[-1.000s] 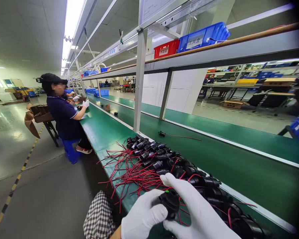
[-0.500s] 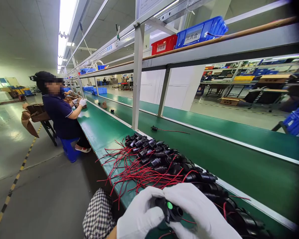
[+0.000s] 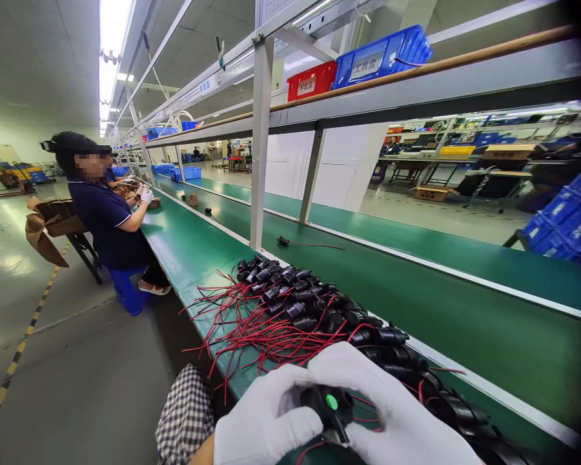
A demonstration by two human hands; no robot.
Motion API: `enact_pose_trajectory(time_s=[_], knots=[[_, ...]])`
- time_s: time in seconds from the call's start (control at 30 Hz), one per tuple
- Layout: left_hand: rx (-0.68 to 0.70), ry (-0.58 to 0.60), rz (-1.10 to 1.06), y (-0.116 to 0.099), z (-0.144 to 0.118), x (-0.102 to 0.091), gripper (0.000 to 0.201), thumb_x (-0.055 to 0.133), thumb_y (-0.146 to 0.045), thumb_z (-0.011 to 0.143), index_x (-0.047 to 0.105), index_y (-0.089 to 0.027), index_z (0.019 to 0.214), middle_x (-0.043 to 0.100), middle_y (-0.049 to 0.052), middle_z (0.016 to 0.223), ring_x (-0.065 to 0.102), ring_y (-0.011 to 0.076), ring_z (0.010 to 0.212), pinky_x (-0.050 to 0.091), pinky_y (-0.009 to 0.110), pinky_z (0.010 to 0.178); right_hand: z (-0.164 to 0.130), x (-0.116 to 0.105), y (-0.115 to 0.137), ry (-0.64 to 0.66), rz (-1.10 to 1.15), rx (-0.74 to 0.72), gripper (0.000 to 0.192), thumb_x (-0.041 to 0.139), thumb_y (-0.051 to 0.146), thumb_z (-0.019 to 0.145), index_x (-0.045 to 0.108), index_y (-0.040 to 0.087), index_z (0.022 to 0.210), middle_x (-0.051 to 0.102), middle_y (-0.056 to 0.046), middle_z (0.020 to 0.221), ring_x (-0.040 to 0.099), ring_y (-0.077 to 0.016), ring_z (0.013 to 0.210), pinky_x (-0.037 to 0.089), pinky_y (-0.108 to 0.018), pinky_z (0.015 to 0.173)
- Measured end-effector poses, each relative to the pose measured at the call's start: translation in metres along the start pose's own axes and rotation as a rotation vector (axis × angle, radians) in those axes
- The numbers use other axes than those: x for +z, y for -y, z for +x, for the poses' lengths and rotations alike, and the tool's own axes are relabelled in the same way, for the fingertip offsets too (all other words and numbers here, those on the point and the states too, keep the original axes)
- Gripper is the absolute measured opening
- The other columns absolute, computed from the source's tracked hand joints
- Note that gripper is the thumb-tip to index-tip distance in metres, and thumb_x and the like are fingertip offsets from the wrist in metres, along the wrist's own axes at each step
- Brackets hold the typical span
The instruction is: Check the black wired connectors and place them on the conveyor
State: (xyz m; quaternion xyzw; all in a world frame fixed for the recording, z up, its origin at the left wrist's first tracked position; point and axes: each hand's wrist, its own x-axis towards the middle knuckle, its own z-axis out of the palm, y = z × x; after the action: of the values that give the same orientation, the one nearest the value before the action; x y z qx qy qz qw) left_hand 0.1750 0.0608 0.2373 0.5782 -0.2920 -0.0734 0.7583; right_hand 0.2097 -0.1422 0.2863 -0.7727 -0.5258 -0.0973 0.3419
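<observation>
White-gloved left hand (image 3: 266, 423) and right hand (image 3: 392, 413) (both closed) grip black plug (image 3: 330, 405)

Only 2 labels I can read, both on bins on the shelf above my table. Red bin (image 3: 312, 81) has a white label w/ "不良品"; blue bin (image 3: 382, 53) next to it has a white label w/ "工具盒". There's a white sheet (image 3: 279, 9) hung at the top of the frame post, but its print is too small to make out.
</observation>
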Motion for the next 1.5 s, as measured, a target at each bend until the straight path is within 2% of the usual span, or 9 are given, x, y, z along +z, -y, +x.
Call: enact_pose_trajectory(time_s=[0.1, 0.27, 0.4, 0.53, 0.63, 0.83, 0.97, 1.13, 1.5], knots=[[0.023, -0.105, 0.047, 0.007, -0.003, 0.004, 0.047, 0.067, -0.048, 0.084, 0.06, -0.017, 0.118, 0.063, 0.013, 0.119, 0.06, 0.0282, 0.111, 0.046, 0.043, 0.1, -0.003, -0.004, 0.005, -0.073, -0.023, 0.069, 0.072, 0.051, -0.002, 0.061, 0.053, 0.035, 0.123, 0.065, 0.0, 0.115, 0.064, -0.0183, 0.106, 0.058, -0.032, 0.092], [-0.153, -0.291, 0.463, 0.007, -0.012, 0.008, 0.038, 0.065, -0.036, 0.083, 0.063, -0.025, 0.119, 0.063, 0.007, 0.126, 0.056, 0.0296, 0.118, 0.043, 0.044, 0.107, -0.012, -0.011, 0.013, -0.23, -0.122, 0.214, 0.04, 0.054, 0.008, 0.075, 0.063, 0.034, 0.104, 0.071, 0.004, 0.096, 0.069, -0.0145, 0.082, 0.061, -0.022, 0.07], [-0.157, -0.315, 0.461, 0.012, -0.013, 0.007, 0.039, 0.064, -0.03, 0.082, 0.06, -0.027, 0.121, 0.061, 0.006, 0.13, 0.054, 0.0279, 0.122, 0.04, 0.044, 0.111, -0.013, -0.009, 0.017, -0.262, -0.093, 0.35, 0.033, 0.053, 0.013, 0.076, 0.065, 0.034, 0.099, 0.071, 0.004, 0.088, 0.069, -0.0148, 0.075, 0.061, -0.024, 0.071], [-0.066, -0.394, 0.305, 0.021, -0.007, 0.012, 0.038, 0.061, -0.023, 0.082, 0.057, -0.024, 0.12, 0.061, 0.008, 0.122, 0.056, 0.0276, 0.118, 0.042, 0.046, 0.107, -0.018, 0.004, 0.014, -0.262, 0.257, 0.562, 0.028, 0.059, 0.027, 0.084, 0.062, 0.027, 0.112, 0.066, -0.006, 0.116, 0.064, -0.024, 0.108, 0.057, -0.037, 0.096], [0.024, -0.431, 0.16, 0.033, -0.002, 0.02, 0.033, 0.061, -0.024, 0.085, 0.056, -0.024, 0.117, 0.061, 0.008, 0.117, 0.058, 0.0266, 0.113, 0.044, 0.045, 0.104, -0.024, 0.023, 0.009, -0.27, 0.578, 0.632, 0.041, 0.052, 0.045, 0.094, 0.05, 0.028, 0.131, 0.046, -0.008, 0.148, 0.041, -0.0259, 0.139, 0.041, -0.041, 0.115], [0.177, -0.579, -0.084, 0.057, 0.006, 0.032, 0.042, 0.071, -0.045, 0.083, 0.055, -0.023, 0.116, 0.062, 0.008, 0.114, 0.059, 0.0264, 0.111, 0.046, 0.041, 0.1, -0.015, 0.048, 0.005, -0.246, 0.47, 0.586, 0.05, 0.055, 0.026, 0.086, 0.048, 0.03, 0.136, 0.047, -0.005, 0.146, 0.041, -0.0239, 0.138, 0.033, -0.046, 0.12], [0.147, -0.471, -0.145, 0.044, 0.005, 0.03, 0.041, 0.065, -0.046, 0.088, 0.056, -0.021, 0.119, 0.06, 0.011, 0.121, 0.054, 0.0281, 0.118, 0.041, 0.044, 0.105, -0.003, 0.039, 0.006, -0.221, 0.214, 0.631, 0.045, 0.053, 0.02, 0.082, 0.058, 0.028, 0.126, 0.056, -0.004, 0.137, 0.052, -0.0204, 0.128, 0.042, -0.042, 0.115], [0.125, -0.329, -0.288, 0.026, 0.002, 0.027, 0.044, 0.057, -0.05, 0.09, 0.057, -0.018, 0.12, 0.058, 0.012, 0.117, 0.051, 0.0296, 0.115, 0.038, 0.046, 0.101, -0.004, 0.034, 0.001, -0.281, -0.066, 0.423, 0.042, 0.059, 0.019, 0.084, 0.055, 0.037, 0.122, 0.065, 0.004, 0.121, 0.062, -0.015, 0.111, 0.056, -0.03, 0.097], [0.009, -0.375, -0.324, 0.018, 0.006, 0.028, 0.021, 0.061, -0.032, 0.083, 0.057, -0.019, 0.098, 0.048, 0.003, 0.093, 0.042, 0.0187, 0.091, 0.036, 0.033, 0.086, -0.006, 0.039, -0.002, -0.201, -0.324, 0.115, 0.043, 0.061, 0.025, 0.093, 0.048, 0.028, 0.134, 0.062, -0.004, 0.119, 0.058, -0.0175, 0.11, 0.057, -0.029, 0.09]])
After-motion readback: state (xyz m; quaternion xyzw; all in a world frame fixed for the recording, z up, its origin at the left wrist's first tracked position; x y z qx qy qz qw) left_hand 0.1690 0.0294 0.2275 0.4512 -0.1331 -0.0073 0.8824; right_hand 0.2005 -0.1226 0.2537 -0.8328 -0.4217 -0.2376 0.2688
